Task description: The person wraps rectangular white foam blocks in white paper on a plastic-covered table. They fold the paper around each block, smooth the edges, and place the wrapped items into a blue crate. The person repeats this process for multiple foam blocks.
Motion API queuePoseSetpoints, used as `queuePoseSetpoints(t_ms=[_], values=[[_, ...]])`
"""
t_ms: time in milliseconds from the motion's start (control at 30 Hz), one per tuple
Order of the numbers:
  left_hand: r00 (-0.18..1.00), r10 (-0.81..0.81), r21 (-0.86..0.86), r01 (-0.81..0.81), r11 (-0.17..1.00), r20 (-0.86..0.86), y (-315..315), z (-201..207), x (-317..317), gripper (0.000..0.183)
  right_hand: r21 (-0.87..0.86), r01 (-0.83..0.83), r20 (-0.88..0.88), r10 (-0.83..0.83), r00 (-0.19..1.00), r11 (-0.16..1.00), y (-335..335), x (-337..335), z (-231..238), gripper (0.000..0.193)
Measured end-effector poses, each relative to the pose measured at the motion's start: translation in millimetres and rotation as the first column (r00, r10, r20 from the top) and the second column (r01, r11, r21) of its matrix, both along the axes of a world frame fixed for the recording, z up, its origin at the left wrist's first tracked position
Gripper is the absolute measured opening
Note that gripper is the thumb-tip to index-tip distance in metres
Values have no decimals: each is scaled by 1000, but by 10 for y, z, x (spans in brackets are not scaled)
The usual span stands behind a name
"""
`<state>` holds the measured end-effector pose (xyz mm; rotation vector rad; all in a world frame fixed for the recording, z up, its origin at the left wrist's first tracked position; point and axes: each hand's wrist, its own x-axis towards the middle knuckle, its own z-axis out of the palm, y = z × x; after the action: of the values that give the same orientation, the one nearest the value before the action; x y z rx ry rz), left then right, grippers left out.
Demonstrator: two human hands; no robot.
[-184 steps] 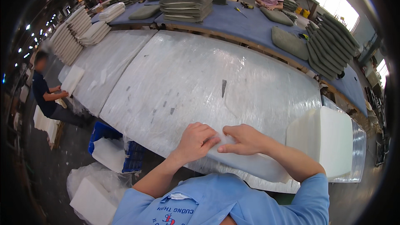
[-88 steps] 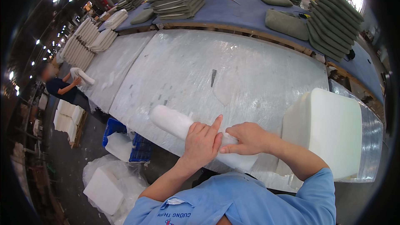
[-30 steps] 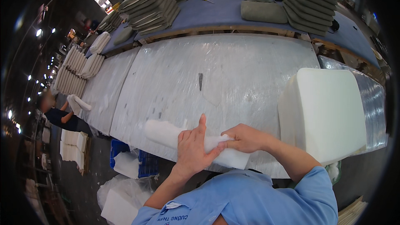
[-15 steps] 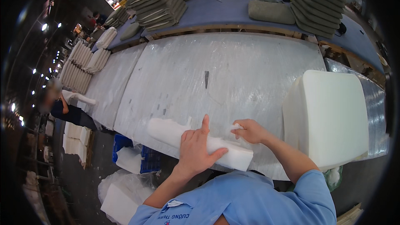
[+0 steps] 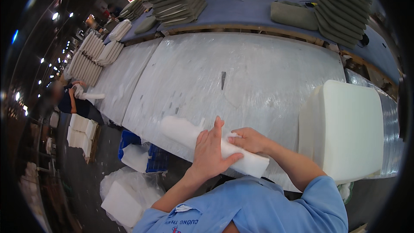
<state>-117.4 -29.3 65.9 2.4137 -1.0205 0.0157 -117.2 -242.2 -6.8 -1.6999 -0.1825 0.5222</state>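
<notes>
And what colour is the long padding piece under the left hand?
The long padding piece is plain white; it shows best in the head view.

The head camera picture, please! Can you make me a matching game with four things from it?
1. long white padded piece
2. blue plastic crate
3. large white block with rounded corners
4. tall stacks of grey-green cushions

A. on the blue-topped back table
B. under the person's left hand
C. holding white material
D. beside the person's right forearm

Pairs: 1-B, 2-C, 3-D, 4-A
</notes>
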Motion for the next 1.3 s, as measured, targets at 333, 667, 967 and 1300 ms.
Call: queuePoseSetpoints(t_ms=[333,667,967,1300], values=[[995,-37,-189,18,982,-98,123,26,39,129,-42,131,133,-125,983,990,-68,100,-352,23],[943,332,-38,-330,943,28,443,-141,-80,104,-180,-67,122,89,989,981,86,384,681,47],[934,354,-28,-353,935,53,481,-128,-45,97,-21,-134,-137,130,982,991,337,386,128,41],[930,356,-27,-355,934,90,530,-83,21,94,118,-46,28,44,999,992,367,538,106,41]])
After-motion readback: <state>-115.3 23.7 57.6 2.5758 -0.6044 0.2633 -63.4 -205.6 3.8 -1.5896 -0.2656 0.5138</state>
